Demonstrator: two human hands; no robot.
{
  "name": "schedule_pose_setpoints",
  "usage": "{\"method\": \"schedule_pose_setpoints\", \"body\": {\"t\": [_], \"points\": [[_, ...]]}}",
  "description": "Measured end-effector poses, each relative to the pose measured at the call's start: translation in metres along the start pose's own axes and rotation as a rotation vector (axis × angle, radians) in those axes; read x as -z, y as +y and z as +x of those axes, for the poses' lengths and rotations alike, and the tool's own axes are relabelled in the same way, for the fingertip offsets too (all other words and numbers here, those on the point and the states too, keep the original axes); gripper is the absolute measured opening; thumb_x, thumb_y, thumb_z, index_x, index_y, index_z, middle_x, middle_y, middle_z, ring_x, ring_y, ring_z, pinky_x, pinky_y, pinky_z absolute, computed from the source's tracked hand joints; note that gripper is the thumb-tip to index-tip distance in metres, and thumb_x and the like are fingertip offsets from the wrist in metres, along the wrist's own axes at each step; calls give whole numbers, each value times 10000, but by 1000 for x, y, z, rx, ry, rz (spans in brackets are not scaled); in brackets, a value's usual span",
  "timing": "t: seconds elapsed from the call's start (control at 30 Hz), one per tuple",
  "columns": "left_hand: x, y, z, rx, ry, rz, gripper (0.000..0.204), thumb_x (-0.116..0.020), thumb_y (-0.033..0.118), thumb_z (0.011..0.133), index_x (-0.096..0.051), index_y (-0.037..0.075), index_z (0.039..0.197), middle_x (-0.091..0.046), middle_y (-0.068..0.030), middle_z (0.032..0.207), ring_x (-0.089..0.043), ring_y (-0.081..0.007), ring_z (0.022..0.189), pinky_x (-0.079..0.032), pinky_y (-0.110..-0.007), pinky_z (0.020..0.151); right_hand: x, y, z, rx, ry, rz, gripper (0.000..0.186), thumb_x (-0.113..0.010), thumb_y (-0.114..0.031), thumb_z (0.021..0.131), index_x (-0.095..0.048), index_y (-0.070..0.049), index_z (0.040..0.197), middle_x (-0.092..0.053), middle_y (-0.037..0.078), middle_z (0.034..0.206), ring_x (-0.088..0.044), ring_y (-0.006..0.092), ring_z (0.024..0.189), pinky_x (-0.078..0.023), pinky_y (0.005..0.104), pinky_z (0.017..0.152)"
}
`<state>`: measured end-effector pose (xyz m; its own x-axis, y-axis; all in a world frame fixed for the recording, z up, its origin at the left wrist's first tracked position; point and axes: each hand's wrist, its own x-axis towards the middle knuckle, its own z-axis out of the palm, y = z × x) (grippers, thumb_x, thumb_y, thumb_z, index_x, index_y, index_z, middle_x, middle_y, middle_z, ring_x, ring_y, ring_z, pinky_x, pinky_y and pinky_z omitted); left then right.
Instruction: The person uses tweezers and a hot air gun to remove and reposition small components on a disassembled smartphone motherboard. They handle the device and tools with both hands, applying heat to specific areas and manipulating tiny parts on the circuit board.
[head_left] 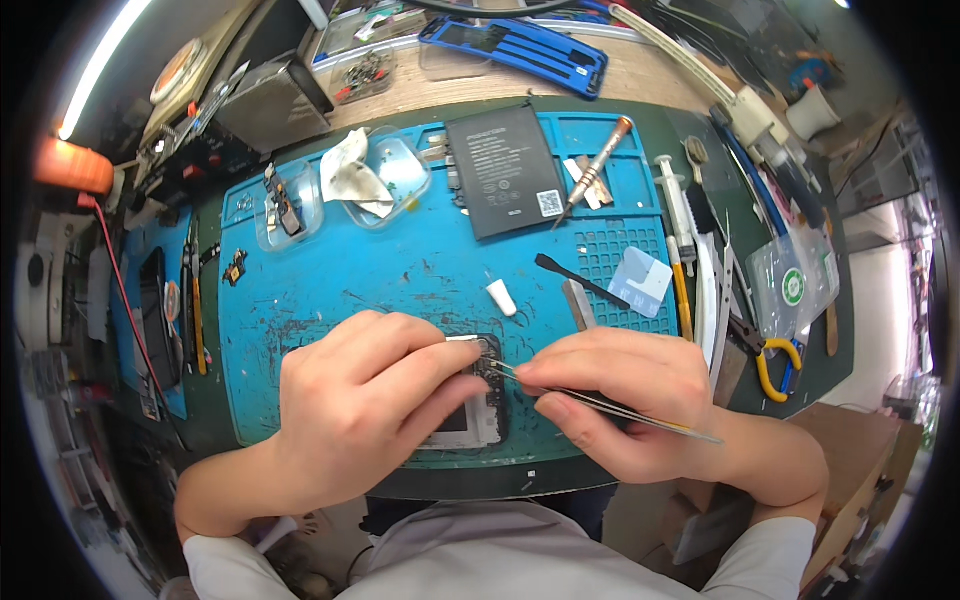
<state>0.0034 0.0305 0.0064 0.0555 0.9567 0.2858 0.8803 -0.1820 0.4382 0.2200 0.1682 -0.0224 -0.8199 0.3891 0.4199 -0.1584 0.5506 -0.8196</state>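
Note:
My left hand (370,400) is curled over an opened phone body (485,420) on the blue silicone mat (380,270), fingertips at its upper end; whatever they pinch is too small to tell. My right hand (625,405) holds fine metal tweezers (680,428), their tips at the phone's upper part by my left fingertips. Much of the phone is hidden under my left hand. Above it lie a small white tube (501,298) and a black spudger (580,280).
Behind are a black battery (500,170), screwdriver (598,165), plastic tubs (405,180) with parts and a blue phone shell (515,55). Syringes (675,205), brushes (705,240) and yellow-handled pliers (775,370) lie right. A red cable (115,275), black phone (152,315) and equipment box (275,95) are left.

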Motion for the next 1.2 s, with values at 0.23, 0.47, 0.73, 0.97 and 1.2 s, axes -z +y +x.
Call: {"method": "schedule_pose_setpoints", "body": {"t": [0.23, 0.47, 0.73, 0.97, 1.2], "points": [[-1, 0, 0, -16, 28, 62, 257, -893, 34, 764, -808, 76, 1004, -753, -51, 909, -698, -222, 764, -549, -326, 639, -5, 2, -6, 4, 79, 85, 196, -791, 3, 885, -748, 42, 1072, -762, 166, 952, -755, 304, 800, -608, 360, 686], [1, -1, -3, 2, -10, 58, 295, -887, -6, 752, -811, 69, 1028, -756, -52, 932, -695, -219, 780, -541, -327, 653, -8, 6, -8, 11, 95, 110, 127, -748, -53, 930, -712, 5, 1037, -733, 129, 944, -720, 326, 788, -589, 389, 684], [1, 0, -4, 10, -19, 43, 293, -888, -10, 746, -815, 66, 1019, -755, -53, 932, -693, -220, 790, -532, -334, 662, -9, 7, -9, 20, 84, 90, 114, -741, -79, 943, -704, -8, 1024, -737, 122, 957, -725, 318, 819, -583, 397, 698], [-1, -1, -4, 26, -19, 28, 288, -877, -24, 753, -817, 62, 1022, -757, -53, 929, -688, -218, 789, -531, -333, 668, -8, 8, -8, 33, 74, 49, 167, -797, -71, 905, -746, -12, 1053, -765, 137, 953, -755, 308, 828, -605, 386, 700], [2, 0, -5, 42, -37, 23, 293, -871, -28, 764, -819, 58, 1039, -755, -55, 933, -689, -214, 821, -536, -332, 681, -7, 7, -7, 23, 63, 48, 194, -822, -71, 888, -772, -17, 1068, -778, 144, 946, -767, 309, 829, -613, 378, 697]]}}
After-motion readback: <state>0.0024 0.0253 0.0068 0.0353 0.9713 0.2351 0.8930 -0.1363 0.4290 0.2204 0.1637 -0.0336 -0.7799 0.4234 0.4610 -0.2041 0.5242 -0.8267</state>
